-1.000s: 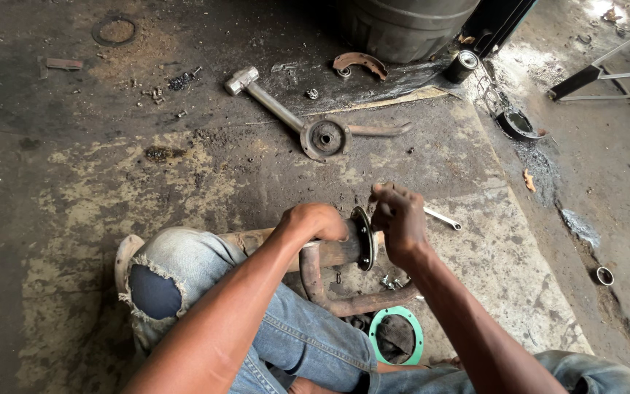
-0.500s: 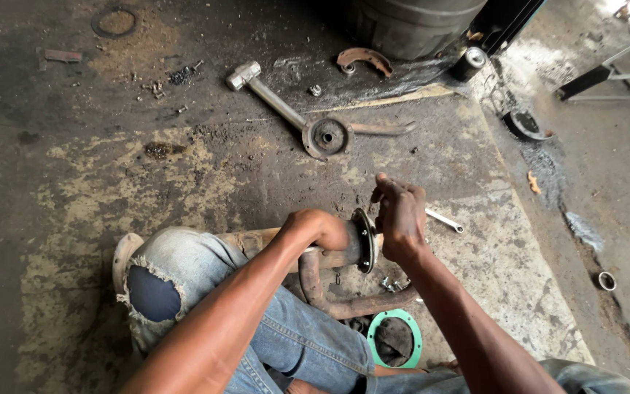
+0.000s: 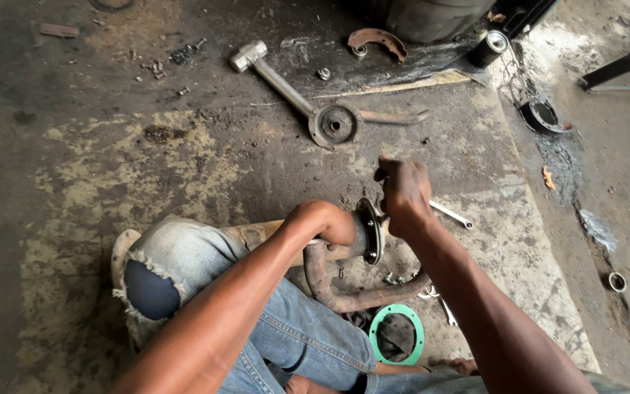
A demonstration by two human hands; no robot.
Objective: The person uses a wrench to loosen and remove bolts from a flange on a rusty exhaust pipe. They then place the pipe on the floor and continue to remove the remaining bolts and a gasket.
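Two hands (image 3: 362,211) on rusty flanged pipe (image 3: 344,295)

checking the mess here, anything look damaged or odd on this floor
The pipe under the hands is rusty and bent. Loose bolts lie scattered beside it, and a curved brake shoe lies by itself near the drum. Nothing looks spilled.

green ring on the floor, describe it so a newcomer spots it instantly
Start at the rusty bent pipe lying across the person's lap, below the right hand. Just under the pipe's lower bend, by the jeans, a flat green ring gasket lies on the concrete floor. It is the only bright green thing among rusty and grey metal.
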